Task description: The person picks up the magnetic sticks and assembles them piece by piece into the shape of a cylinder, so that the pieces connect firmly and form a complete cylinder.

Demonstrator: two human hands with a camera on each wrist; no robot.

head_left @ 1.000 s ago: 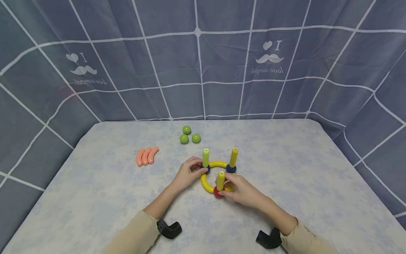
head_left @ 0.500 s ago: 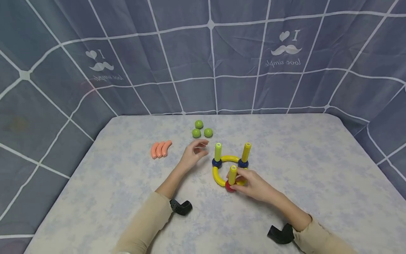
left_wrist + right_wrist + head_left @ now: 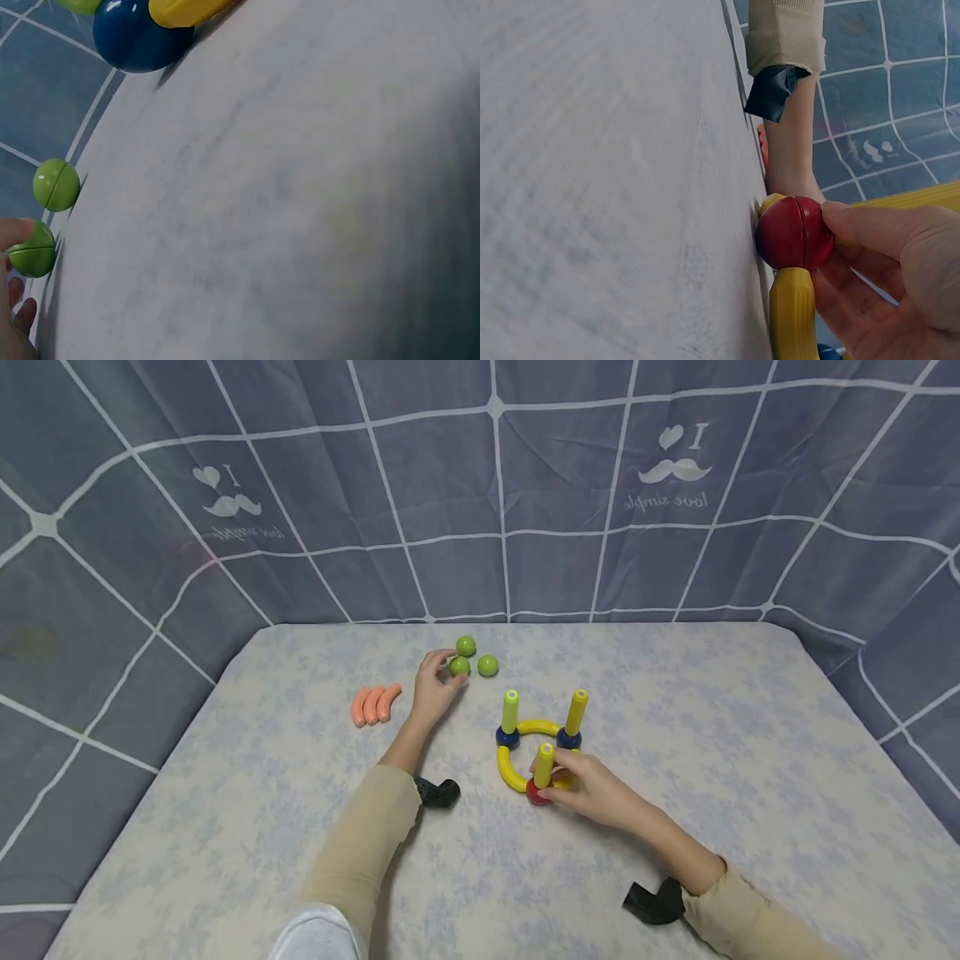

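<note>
My left hand [image 3: 433, 689] is at the nearest-left of three green balls [image 3: 487, 665], its thumb and fingers spread around that green ball [image 3: 460, 667]. In the left wrist view the thumb overlaps a green ball [image 3: 34, 259]; firm contact cannot be told. My right hand [image 3: 596, 789] pinches the red ball [image 3: 784, 234] between thumb and fingers. That ball joins a ring of curved yellow rods [image 3: 510, 770] with two navy balls [image 3: 507, 738]. Upright on the three joints stand a light green rod [image 3: 511, 712] and two yellow rods [image 3: 577, 713].
Three curved orange pieces [image 3: 372, 705] lie side by side left of the left hand. The pale mottled tabletop [image 3: 712, 710] ends at a grey checked curtain [image 3: 450, 485] behind. Black wrist mounts [image 3: 656, 903] stick out from both sleeves.
The left hand has let go of the navy ball at the ring's left and moved away to the green balls. The right hand keeps its hold on the red ball. The head view has shifted.
</note>
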